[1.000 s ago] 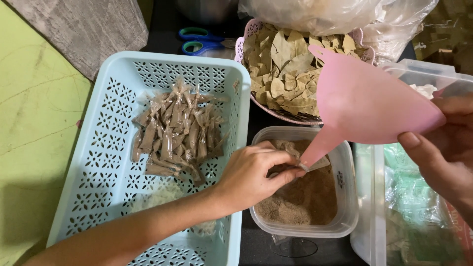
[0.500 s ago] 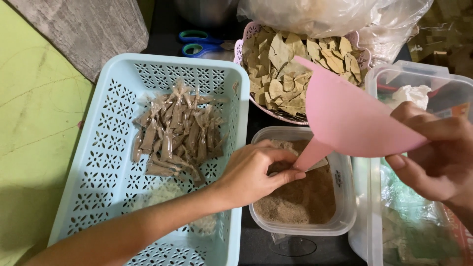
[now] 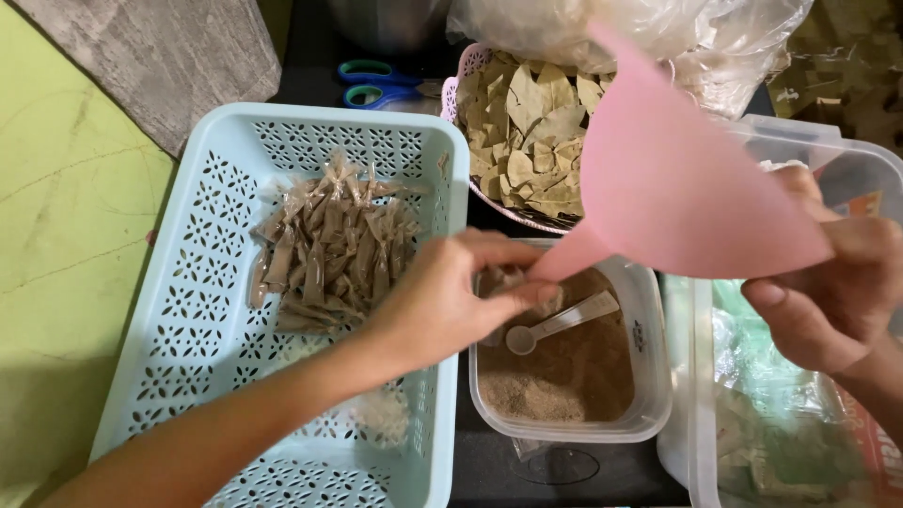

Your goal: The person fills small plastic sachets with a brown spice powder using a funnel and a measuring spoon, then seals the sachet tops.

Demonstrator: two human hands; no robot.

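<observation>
Pink funnel (image 3: 687, 179) overhangs the powder tub (image 3: 649, 357); its near half lies open.

Pink funnel (image 3: 687, 188). Lt blue basket (image 3: 188, 310) w/ flower-cutout pattern, brown powder sachets (image 3: 329, 249) inside. Clear tub (image 3: 649, 376) w/ brown powder (image 3: 564, 376), clear scoop (image 3: 560, 323). Pink bowl (image 3: 458, 89), tan-green dry leaves (image 3: 527, 132). Blue-handled scissors (image 3: 372, 83). Yellow-green floor (image 3: 66, 216).

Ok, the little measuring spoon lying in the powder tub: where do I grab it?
Take the measuring spoon by its handle end, up-right near the tub wall, coming from above. The handle lies clear of the brown powder, while the bowl end rests beside the left hand.
</observation>
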